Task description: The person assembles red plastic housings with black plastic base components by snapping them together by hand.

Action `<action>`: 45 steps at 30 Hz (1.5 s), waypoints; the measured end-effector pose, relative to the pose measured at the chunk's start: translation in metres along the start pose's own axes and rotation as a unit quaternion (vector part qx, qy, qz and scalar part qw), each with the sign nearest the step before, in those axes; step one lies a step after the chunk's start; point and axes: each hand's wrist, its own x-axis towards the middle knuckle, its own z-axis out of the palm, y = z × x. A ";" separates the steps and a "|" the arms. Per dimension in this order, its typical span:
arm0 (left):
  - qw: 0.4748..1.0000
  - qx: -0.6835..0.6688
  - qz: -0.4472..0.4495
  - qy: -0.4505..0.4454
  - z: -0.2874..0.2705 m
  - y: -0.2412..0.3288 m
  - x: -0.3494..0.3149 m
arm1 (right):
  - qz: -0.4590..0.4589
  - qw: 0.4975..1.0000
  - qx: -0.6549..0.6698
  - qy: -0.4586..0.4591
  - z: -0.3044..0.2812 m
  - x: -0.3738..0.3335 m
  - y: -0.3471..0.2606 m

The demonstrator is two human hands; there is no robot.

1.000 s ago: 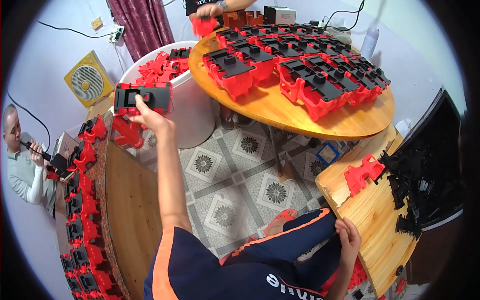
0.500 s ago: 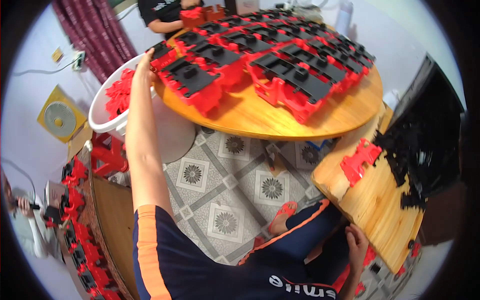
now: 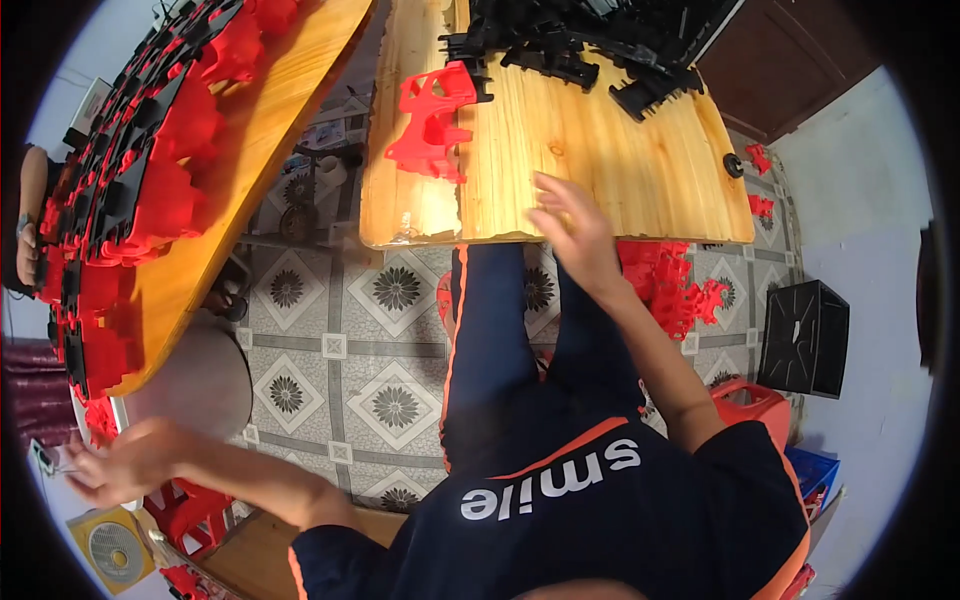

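My right hand (image 3: 578, 232) is over the near edge of a small wooden table, fingers apart and nothing in it. Ahead and to its left, a red plastic frame (image 3: 432, 135) with cut-out openings lies on the wood. Black plastic clip-like parts (image 3: 560, 65) are heaped behind it, one touching or overlapping the red frame. At far left my left hand (image 3: 125, 465), blurred by motion, is stretched out with its fingers apart and nothing visible in it. It is near a white tub of red parts (image 3: 98, 420).
A round table (image 3: 250, 150) at left carries rows of red and black assemblies (image 3: 150, 170). Red parts (image 3: 665, 285) are piled beyond the small table's (image 3: 640, 190) near edge. A black crate (image 3: 805, 340) and red stool (image 3: 750, 405) stand at right. Another person's hand (image 3: 28, 255) shows far left.
The view has swung right, toward the small table. My left hand has left the red and black assembly at the round table's edge. My right hand has risen from beside my leg to the small table.
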 end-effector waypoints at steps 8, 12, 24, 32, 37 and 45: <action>0.715 0.031 -0.275 -0.642 0.152 0.113 -0.253 | -0.092 0.991 -0.013 -0.098 0.085 0.068 0.004; 0.614 -0.097 -0.468 -0.628 0.163 0.100 -0.290 | -0.167 0.971 0.063 -0.158 0.046 0.075 0.025; 0.422 -0.329 -0.777 -0.332 0.093 0.175 -0.264 | -0.155 0.913 -0.319 0.202 -0.069 0.163 0.112; 0.332 -0.382 -0.824 -0.253 0.053 0.180 -0.270 | 0.210 0.933 0.236 0.172 -0.068 0.033 0.075; 0.400 -0.335 -0.795 -0.311 0.054 0.201 -0.258 | 0.068 0.983 0.019 0.166 -0.087 0.033 0.068; 0.432 -0.339 -0.779 -0.302 0.043 0.204 -0.237 | -0.443 0.849 -0.287 -0.027 -0.062 0.011 0.022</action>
